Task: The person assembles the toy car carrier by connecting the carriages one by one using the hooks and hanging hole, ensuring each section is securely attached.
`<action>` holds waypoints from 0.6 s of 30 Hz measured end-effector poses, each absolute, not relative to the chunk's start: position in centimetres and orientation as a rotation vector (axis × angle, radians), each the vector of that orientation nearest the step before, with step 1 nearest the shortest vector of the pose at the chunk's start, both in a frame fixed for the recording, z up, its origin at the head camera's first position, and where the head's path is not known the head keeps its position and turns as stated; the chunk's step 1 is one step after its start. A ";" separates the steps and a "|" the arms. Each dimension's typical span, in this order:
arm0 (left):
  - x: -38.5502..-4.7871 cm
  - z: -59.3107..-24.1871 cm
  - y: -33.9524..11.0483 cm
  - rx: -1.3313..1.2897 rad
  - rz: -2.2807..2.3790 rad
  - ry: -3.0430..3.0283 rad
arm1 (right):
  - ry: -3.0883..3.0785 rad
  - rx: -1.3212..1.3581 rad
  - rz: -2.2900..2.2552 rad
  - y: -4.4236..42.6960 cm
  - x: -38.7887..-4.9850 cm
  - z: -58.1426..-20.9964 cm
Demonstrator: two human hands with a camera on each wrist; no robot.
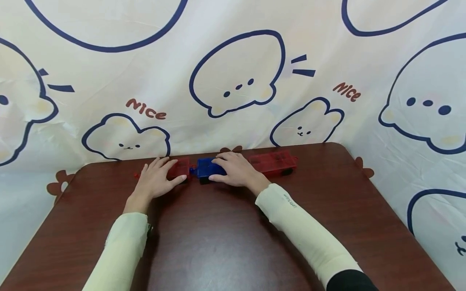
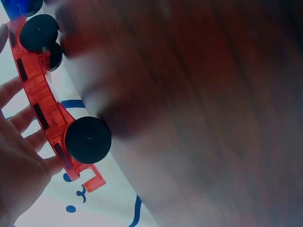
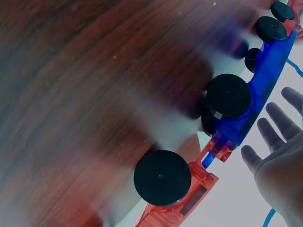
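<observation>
Three toy cars on black wheels stand in a row by the table's far edge: a red one (image 1: 182,166) at left, a blue one (image 1: 205,166) in the middle, a longer red one (image 1: 275,162) at right. My left hand (image 1: 154,181) lies over the left red car, partly hiding it; in the left wrist view the spread fingers of this hand (image 2: 21,163) touch the red body (image 2: 45,101). My right hand (image 1: 237,169) is over the blue car. The right wrist view shows that hand (image 3: 284,163) with spread, nearly straight fingers beside the blue body (image 3: 270,71).
The brown table (image 1: 218,234) reaches back to a white cloth (image 1: 236,129) printed with blue outlined figures, which hangs close behind the cars and along both sides. Small link pieces join the blue car to its red neighbours.
</observation>
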State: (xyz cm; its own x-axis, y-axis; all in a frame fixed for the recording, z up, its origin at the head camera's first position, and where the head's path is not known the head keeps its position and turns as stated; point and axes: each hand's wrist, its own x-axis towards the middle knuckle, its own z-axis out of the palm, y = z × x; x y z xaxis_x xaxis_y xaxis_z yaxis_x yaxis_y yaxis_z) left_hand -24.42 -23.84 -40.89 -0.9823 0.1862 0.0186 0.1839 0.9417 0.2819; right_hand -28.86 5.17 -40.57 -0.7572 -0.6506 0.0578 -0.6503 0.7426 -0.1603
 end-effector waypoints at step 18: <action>-24.8 -41.1 -24.4 0.307 0.368 3.130 | 2.976 -1.116 -0.200 4.5 -29.4 -41.1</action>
